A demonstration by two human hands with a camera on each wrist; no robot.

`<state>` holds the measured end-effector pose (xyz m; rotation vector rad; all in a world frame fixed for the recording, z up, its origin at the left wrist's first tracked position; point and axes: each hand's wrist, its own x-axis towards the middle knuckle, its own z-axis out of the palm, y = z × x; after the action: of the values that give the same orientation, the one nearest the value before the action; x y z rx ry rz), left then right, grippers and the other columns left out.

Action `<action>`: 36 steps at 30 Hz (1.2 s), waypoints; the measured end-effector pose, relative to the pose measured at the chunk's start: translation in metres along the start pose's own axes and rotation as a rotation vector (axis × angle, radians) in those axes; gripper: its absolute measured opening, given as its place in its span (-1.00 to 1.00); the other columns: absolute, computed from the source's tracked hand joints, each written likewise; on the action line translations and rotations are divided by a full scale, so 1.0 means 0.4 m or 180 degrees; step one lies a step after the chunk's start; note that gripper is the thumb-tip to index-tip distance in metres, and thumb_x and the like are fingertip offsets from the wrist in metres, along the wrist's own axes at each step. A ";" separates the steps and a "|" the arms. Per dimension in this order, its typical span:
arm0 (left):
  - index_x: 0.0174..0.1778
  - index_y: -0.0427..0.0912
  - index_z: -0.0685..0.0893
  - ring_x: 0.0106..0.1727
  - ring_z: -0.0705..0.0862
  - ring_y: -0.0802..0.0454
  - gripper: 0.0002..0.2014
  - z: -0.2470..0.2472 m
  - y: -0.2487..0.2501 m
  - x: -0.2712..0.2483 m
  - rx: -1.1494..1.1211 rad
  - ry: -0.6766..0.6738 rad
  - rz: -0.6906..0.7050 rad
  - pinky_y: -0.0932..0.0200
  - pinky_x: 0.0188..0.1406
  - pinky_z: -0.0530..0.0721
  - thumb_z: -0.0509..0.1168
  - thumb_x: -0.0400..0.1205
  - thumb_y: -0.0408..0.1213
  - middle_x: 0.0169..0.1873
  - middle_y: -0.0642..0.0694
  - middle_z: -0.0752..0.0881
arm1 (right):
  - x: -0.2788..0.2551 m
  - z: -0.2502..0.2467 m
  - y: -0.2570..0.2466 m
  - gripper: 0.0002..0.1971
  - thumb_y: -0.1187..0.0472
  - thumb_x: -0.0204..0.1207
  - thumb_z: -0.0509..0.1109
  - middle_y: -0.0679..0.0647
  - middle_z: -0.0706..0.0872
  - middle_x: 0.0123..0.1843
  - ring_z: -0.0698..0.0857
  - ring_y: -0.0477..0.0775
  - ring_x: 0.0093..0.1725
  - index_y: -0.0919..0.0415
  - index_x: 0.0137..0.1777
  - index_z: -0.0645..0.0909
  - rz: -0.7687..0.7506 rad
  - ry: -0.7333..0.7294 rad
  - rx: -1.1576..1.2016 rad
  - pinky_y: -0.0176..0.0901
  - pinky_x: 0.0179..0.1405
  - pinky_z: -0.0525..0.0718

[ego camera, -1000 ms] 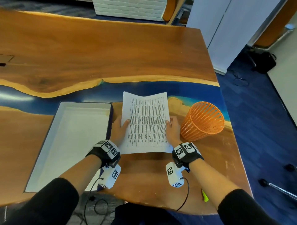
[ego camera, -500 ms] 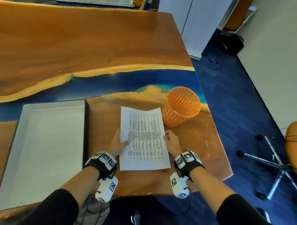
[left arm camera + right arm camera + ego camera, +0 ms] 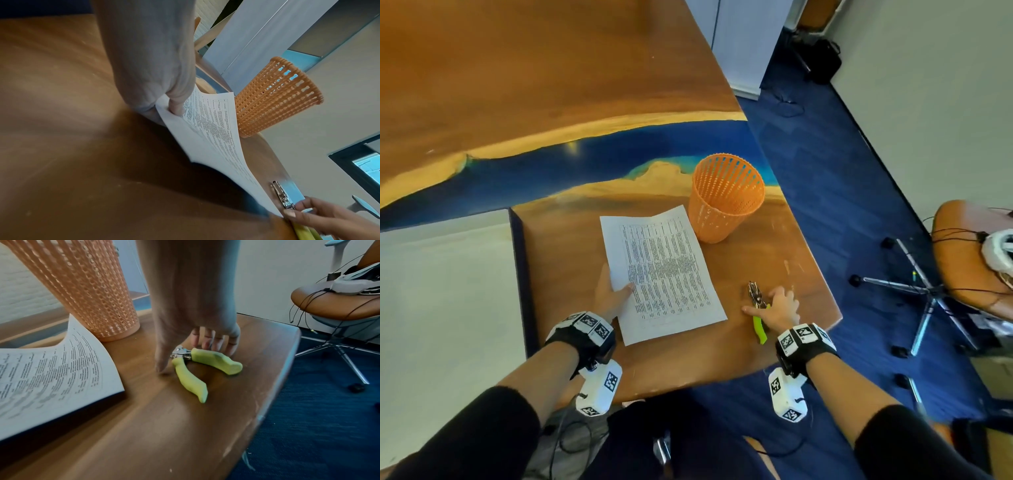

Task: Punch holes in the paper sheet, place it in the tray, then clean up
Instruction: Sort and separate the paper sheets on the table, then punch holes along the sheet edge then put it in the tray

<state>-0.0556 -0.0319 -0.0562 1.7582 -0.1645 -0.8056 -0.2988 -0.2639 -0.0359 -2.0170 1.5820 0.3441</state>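
The printed paper sheet (image 3: 664, 270) lies on the wooden table between the tray (image 3: 448, 291) and the orange mesh basket (image 3: 726, 197). My left hand (image 3: 619, 291) pinches the sheet's left edge, thumb on top and fingers underneath, lifting that side slightly; the pinch (image 3: 174, 108) shows in the left wrist view. A hole punch (image 3: 756, 301) with lime-green handles (image 3: 191, 379) lies flat near the table's right corner. My right hand (image 3: 762, 303) reaches down over it, with the thumb (image 3: 162, 366) on the table at one side and the other fingers (image 3: 213, 344) behind the far handle.
The table's right edge (image 3: 808, 222) runs close past the basket and the punch, with blue carpet below. An office chair (image 3: 969, 246) carrying cables and a white object stands to the right. The white tray with a dark rim fills the table's left side.
My right hand let go of the sheet and moved right onto the hole punch. The left hand keeps its pinch on the sheet. The head view swung right.
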 end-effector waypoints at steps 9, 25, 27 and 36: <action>0.51 -0.22 0.34 0.41 0.57 -0.23 -0.45 -0.038 0.002 0.006 -0.0150 0.0134 -0.0009 -0.22 0.35 0.59 0.35 0.62 -0.49 0.41 -0.24 0.56 | -0.011 0.013 -0.020 -0.30 -0.04 0.39 0.49 0.28 0.37 0.39 0.34 0.40 0.40 0.30 0.39 0.28 0.0071 -0.0254 -0.0242 0.29 0.31 0.47; 0.54 -0.21 0.32 0.46 0.55 -0.24 -0.14 -0.325 0.109 0.113 -0.0443 0.0975 0.0822 -0.41 0.36 0.54 0.50 0.37 0.02 0.46 -0.24 0.54 | -0.184 0.148 -0.438 -0.85 -0.04 0.44 0.12 0.12 0.61 -0.26 0.58 0.13 -0.22 -0.05 -0.14 0.46 -0.1426 -0.1560 0.1649 -0.07 -0.19 0.53; 0.54 -0.19 0.32 0.47 0.54 -0.22 -0.13 -0.346 0.135 0.113 -0.0432 0.1121 0.0914 -0.38 0.40 0.52 0.48 0.36 0.05 0.46 -0.22 0.53 | -0.219 0.169 -0.472 -0.82 -0.03 0.32 0.13 0.12 0.61 -0.38 0.59 0.13 -0.36 -0.01 -0.18 0.48 -0.1390 -0.1807 0.1914 -0.18 -0.45 0.50; 0.54 -0.27 0.28 0.46 0.52 -0.25 -0.31 -0.410 0.176 0.126 -0.0593 0.1426 0.0847 -0.40 0.40 0.51 0.43 0.52 -0.33 0.45 -0.28 0.51 | -0.324 0.232 -0.556 -0.75 0.14 0.25 0.32 0.20 0.60 -0.48 0.60 0.15 -0.61 0.30 -0.15 0.53 -0.1290 -0.2744 0.2328 -0.14 -0.58 0.64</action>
<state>0.0990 0.0492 0.0056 1.6519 -0.0204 -0.2169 -0.1105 -0.0714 0.0131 -1.2793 0.6020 0.3393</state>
